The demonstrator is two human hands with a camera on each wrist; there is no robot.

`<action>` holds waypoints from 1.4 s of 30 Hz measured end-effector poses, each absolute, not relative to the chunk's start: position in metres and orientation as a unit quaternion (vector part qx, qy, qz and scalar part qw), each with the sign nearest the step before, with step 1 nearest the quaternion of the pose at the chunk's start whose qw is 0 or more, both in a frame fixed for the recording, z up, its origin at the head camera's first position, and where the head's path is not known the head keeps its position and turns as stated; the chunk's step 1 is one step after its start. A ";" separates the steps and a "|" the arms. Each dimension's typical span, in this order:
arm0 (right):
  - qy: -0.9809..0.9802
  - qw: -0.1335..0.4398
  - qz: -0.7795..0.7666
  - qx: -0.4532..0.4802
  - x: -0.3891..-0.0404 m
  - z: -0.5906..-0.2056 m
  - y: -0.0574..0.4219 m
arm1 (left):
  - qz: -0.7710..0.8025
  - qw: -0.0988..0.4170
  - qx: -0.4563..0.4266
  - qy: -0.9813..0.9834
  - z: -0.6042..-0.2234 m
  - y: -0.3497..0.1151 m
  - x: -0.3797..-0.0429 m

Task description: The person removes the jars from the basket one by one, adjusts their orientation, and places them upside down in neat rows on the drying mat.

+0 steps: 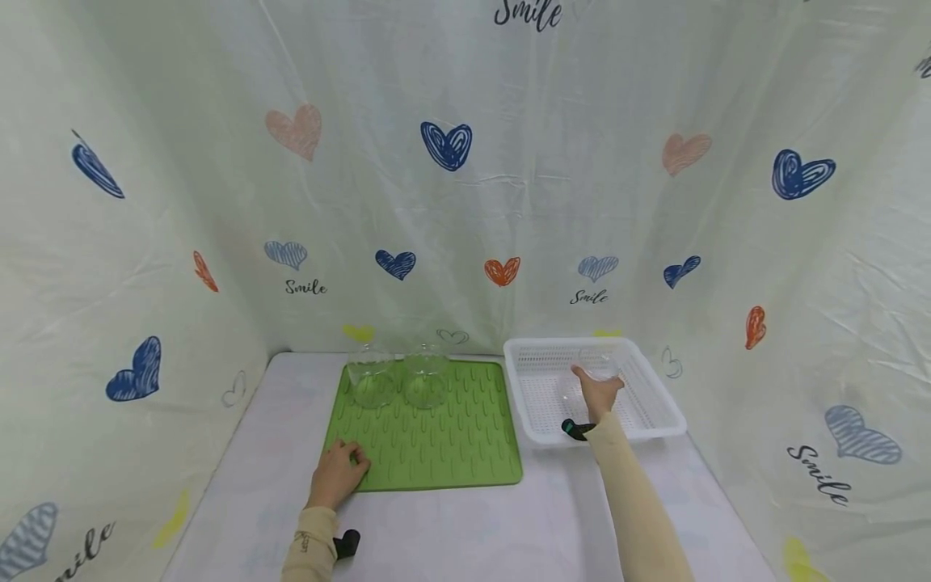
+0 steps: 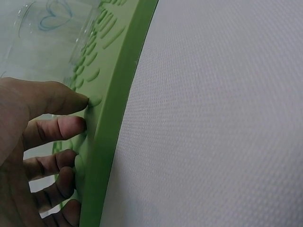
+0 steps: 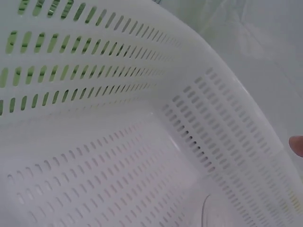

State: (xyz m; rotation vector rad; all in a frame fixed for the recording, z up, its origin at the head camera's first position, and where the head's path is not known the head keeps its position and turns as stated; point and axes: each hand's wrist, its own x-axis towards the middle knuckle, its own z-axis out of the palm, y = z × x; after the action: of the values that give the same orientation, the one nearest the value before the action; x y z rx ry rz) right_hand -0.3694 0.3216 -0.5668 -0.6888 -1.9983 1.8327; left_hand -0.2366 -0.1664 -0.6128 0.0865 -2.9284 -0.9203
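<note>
My right hand (image 1: 600,394) reaches into the white slotted plastic basket (image 1: 529,349), thumb and fingers spread wide. Beside and beyond it in the basket lies clear glassware (image 1: 596,362), faint against the white. In the right wrist view only a fingertip (image 3: 297,145) shows at the right edge, with a clear curved piece (image 3: 213,213) low in the basket. My left hand (image 1: 339,472) rests its loosely bent fingertips on the front left edge of a green ridged mat (image 1: 451,453). Two clear glass vessels (image 1: 372,378) (image 1: 426,378) stand side by side at the mat's back left.
The basket stands right of the mat on a white-covered table (image 1: 465,533). A pale curtain (image 1: 465,210) printed with hearts hangs close behind the table and along both sides. Black wrist straps (image 1: 347,544) (image 1: 577,429) show at both sleeves.
</note>
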 end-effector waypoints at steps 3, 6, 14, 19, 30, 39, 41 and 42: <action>-0.711 0.167 0.643 -0.230 -0.365 -0.566 0.320 | -0.300 0.033 0.029 -0.953 -0.613 -0.167 -0.236; -0.720 0.158 0.635 -0.231 -0.359 -0.562 0.317 | -0.301 0.032 0.030 -0.953 -0.614 -0.167 -0.237; -0.730 0.166 0.629 -0.212 -0.341 -0.551 0.306 | -0.302 0.039 0.023 -0.952 -0.613 -0.167 -0.238; -0.738 0.181 0.618 -0.201 -0.329 -0.543 0.298 | -0.300 0.042 0.025 -0.953 -0.610 -0.167 -0.237; -0.757 0.274 0.577 -0.136 -0.303 -0.529 0.283 | -0.298 0.060 0.021 -0.953 -0.609 -0.164 -0.238; -0.805 0.344 0.481 -0.046 -0.289 -0.523 0.269 | -0.297 0.046 0.020 -0.953 -0.611 -0.166 -0.237; -0.819 0.359 0.446 -0.028 -0.286 -0.520 0.266 | -0.299 0.047 0.019 -0.953 -0.610 -0.167 -0.236; -0.825 0.366 0.429 -0.019 -0.285 -0.518 0.265 | -0.298 0.048 0.017 -0.953 -0.610 -0.167 -0.236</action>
State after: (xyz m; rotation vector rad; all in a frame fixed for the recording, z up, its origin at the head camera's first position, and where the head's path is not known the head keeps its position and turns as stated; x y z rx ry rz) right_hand -0.2846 0.2646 -0.5180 -0.0490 -2.1206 1.1036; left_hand -0.2359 -0.1667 -0.6097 0.0514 -2.9069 -0.9093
